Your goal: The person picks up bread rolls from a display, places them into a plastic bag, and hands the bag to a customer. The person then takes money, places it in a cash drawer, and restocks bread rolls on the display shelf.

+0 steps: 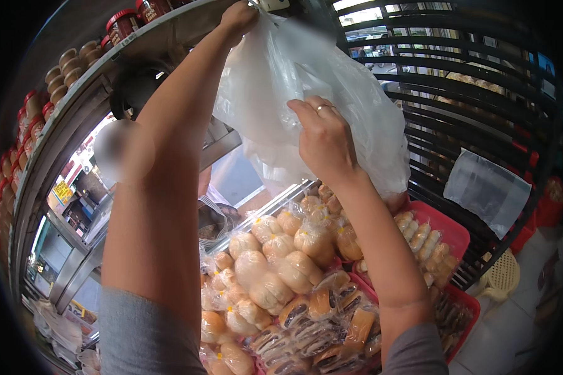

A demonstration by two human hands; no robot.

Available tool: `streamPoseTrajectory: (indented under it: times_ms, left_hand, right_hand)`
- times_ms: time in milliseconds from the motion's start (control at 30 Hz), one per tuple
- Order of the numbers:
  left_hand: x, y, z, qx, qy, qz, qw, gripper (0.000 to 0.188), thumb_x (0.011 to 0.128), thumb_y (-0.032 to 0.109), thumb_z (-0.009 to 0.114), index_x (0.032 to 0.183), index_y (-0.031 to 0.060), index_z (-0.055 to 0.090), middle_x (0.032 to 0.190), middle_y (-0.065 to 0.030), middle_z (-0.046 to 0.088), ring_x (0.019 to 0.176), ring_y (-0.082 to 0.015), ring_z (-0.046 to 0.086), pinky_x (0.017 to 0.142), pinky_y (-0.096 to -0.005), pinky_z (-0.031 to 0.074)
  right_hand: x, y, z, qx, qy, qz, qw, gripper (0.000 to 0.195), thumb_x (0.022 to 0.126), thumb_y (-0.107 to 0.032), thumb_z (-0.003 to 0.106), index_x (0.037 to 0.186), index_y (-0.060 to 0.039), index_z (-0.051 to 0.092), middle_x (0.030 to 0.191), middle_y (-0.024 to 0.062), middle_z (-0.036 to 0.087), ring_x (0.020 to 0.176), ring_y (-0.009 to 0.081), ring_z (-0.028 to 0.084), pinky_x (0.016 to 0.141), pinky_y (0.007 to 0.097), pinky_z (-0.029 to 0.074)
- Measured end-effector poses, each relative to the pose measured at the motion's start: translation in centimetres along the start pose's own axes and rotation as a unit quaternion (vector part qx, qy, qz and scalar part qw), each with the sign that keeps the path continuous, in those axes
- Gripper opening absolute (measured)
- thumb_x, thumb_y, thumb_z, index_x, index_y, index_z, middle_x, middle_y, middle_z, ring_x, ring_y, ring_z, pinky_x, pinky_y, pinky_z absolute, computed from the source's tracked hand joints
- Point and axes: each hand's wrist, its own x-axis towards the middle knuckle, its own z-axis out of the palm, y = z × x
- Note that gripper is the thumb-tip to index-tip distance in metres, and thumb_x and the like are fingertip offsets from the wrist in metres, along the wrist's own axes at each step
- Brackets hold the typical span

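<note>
A bunch of thin translucent plastic bags (267,79) hangs at head height before me. My left hand (239,22) is raised high, its fingers closed around the gathered top of the bags. Lower down, my right hand (327,136), with a ring on one finger, pinches the front of the plastic between thumb and fingertips. Beneath my arms lie bread rolls (272,253) in clear plastic packs with yellow ties. Wrapped pastries with a dark filling (319,323) are heaped nearer to me.
Black metal slats (431,84) rise at the right, with a clear plastic sheet (488,192) hung on them. Red trays (443,225) hold more wrapped bread. Overhead at the left, a shelf (117,49) carries red-lidded jars (122,26). A cream plastic stool (502,272) stands on the tiled floor.
</note>
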Motion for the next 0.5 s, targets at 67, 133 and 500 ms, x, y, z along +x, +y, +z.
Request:
streamPoseTrajectory:
  times_ms: [67, 133, 500]
  left_hand:
    - [1.0, -4.9, 1.6, 0.147, 0.133, 0.094, 0.976, 0.038, 0.095, 0.019, 0.041, 0.125, -0.0003, 0.053, 0.127, -0.0273, 0.056, 0.120, -0.0425, 0.052, 0.103, -0.0426, 0.042]
    - [-0.4, -1.1, 3.2, 0.065, 0.104, 0.077, 0.989, 0.035, 0.095, 0.019, 0.041, 0.118, -0.0012, 0.056, 0.123, -0.0274, 0.058, 0.116, -0.0439, 0.055, 0.100, -0.0464, 0.043]
    - [-13.4, 1.5, 4.7, 0.158, 0.050, 0.099, 0.981, 0.036, 0.090, 0.011, 0.044, 0.120, -0.0078, 0.049, 0.121, -0.0345, 0.054, 0.107, -0.0482, 0.057, 0.090, -0.0546, 0.048]
  right_hand:
    - [-0.8, -1.0, 0.8, 0.026, -0.016, 0.003, 1.000, 0.027, 0.076, 0.005, 0.055, 0.102, 0.0040, 0.065, 0.096, 0.0220, 0.064, 0.090, 0.0372, 0.064, 0.082, 0.0416, 0.053]
    - [-1.2, 1.5, -0.3, 0.009, -0.042, 0.025, 0.999, 0.028, 0.076, 0.006, 0.055, 0.102, 0.0041, 0.065, 0.097, 0.0227, 0.065, 0.091, 0.0376, 0.064, 0.082, 0.0420, 0.052]
    - [-6.5, -2.8, -0.3, 0.083, -0.061, 0.173, 0.980, 0.032, 0.078, 0.011, 0.050, 0.102, -0.0011, 0.067, 0.097, 0.0176, 0.065, 0.090, 0.0383, 0.063, 0.081, 0.0418, 0.051]
